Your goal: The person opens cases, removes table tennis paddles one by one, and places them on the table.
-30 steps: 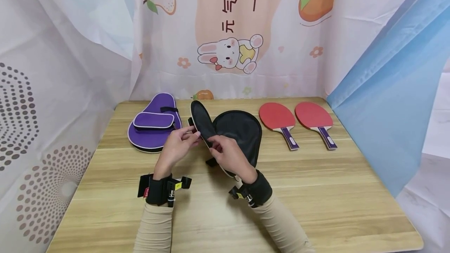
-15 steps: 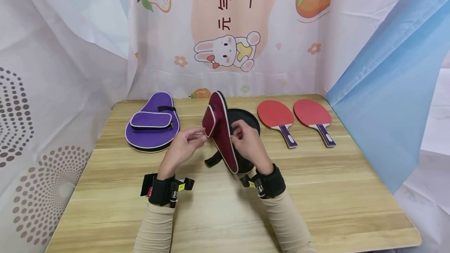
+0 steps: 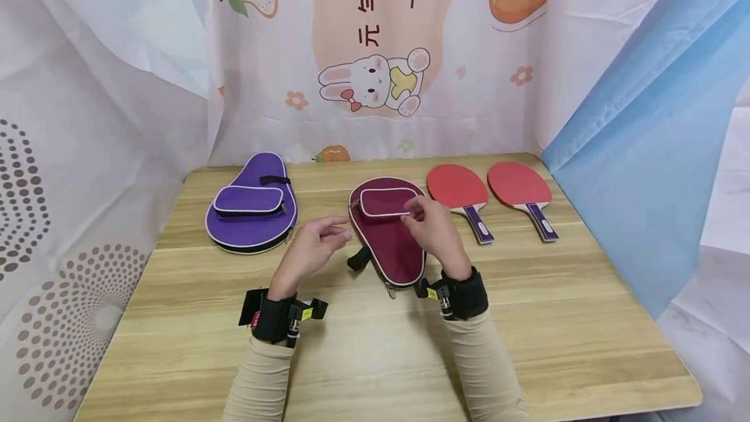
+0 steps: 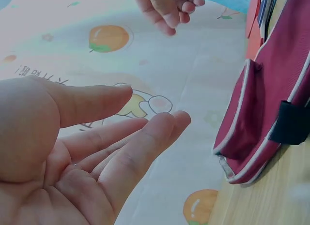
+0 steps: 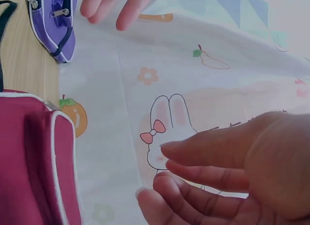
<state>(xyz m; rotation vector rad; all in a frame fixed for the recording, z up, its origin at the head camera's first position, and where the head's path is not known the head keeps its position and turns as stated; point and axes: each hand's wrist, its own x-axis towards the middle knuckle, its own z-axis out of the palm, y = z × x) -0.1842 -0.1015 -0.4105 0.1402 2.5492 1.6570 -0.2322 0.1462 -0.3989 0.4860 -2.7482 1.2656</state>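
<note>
A dark red table tennis racket case with white piping lies flat on the table, pocket side up and narrow end toward me. My left hand is held to the left of it, thumb and fingers extended and apart, with nothing between them in the left wrist view. Over the case's right side hovers my right hand, its fingers loosely bent and holding nothing. It overlaps one end of the case's pocket in the head view. A black strap sticks out from the case's left edge.
A purple racket case lies at the left of the wooden table. Two red rackets with purple handles lie at the right, handles toward me. A printed curtain hangs behind the table.
The dark red case was raised and tilted, its black side showing, then turned over onto its black part. It now lies flat, released, and my right hand has moved to the right.
</note>
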